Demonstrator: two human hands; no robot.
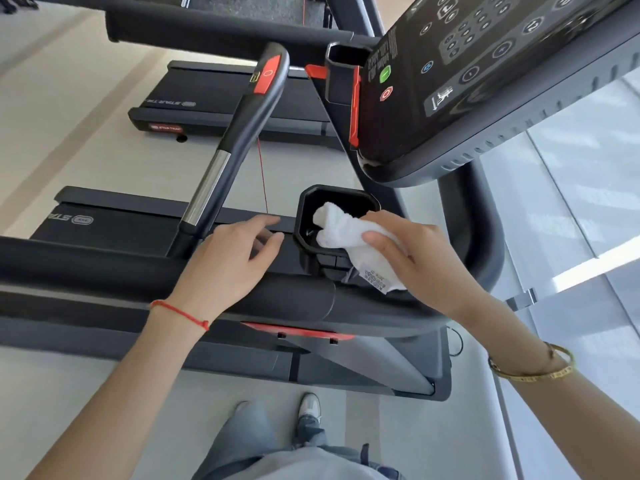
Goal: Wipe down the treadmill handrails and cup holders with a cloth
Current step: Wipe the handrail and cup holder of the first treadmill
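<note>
My right hand [412,251] grips a white cloth [343,233] with a small label, and the cloth's bunched end is pushed down into a black cup holder [304,202] below the console. My left hand [228,261] rests with relaxed fingers on the black side handrail [104,265], just left of the cup holder. A curved inner handrail [221,161] with a chrome section and a red button rises from the rail toward the console. A second cup holder [341,60] shows farther up, beside the console.
The tilted console [485,74] with buttons fills the upper right. A red safety cord [263,174] hangs near the cup holder. Other treadmills [221,98] stand on the pale floor beyond. A glass wall runs along the right. My feet [308,410] are below.
</note>
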